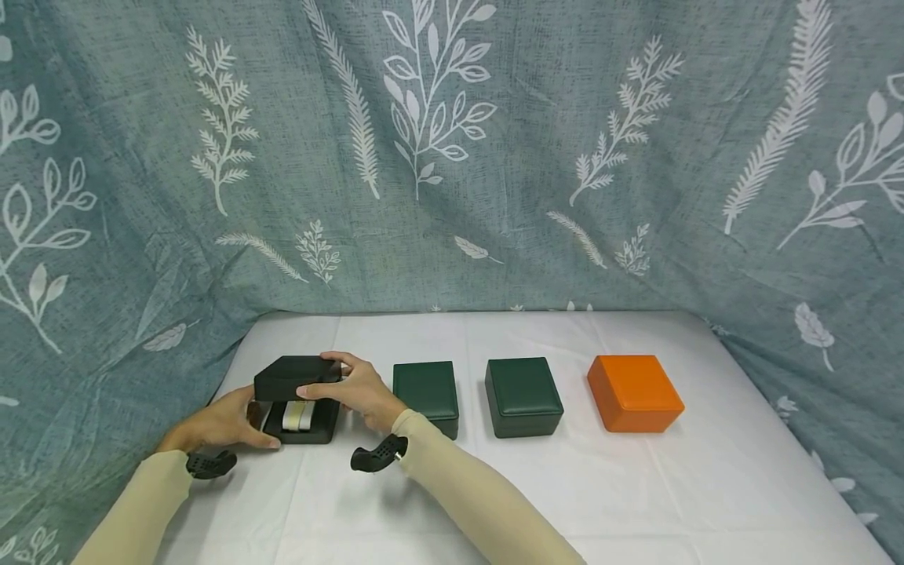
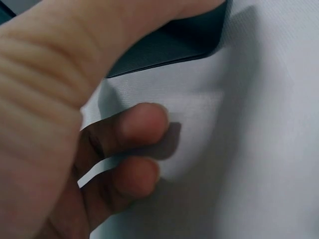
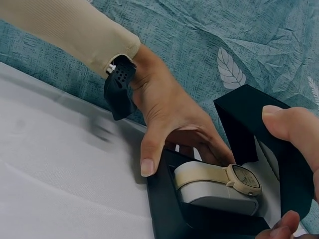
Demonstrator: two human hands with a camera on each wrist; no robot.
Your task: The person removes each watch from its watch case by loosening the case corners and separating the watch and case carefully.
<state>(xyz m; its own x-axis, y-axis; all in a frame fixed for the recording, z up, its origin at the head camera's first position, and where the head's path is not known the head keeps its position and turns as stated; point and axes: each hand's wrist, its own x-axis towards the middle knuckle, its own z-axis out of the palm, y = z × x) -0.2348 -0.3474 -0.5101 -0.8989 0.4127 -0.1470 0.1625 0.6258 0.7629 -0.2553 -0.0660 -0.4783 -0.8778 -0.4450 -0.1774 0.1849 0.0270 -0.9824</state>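
A black watch box (image 1: 322, 428) sits at the left of the table with its lid (image 1: 293, 377) raised. Inside, a watch with a cream strap (image 3: 244, 179) is wrapped round a white cushion (image 3: 219, 196). My left hand (image 1: 219, 424) holds the base at its left side, thumb at the near corner. With thumb and fingers, my right hand (image 1: 367, 396) grips the lid at its right end. In the left wrist view, part of the dark box (image 2: 174, 47) shows beyond the hand, and two of its fingertips are near the cloth.
To the right of the watch box stand two closed green boxes (image 1: 426, 392) and, further right, an orange box (image 1: 636, 392). White cloth (image 1: 565, 494) covers the table. A blue-green leaf-patterned curtain (image 1: 452, 235) hangs behind it and down both sides.
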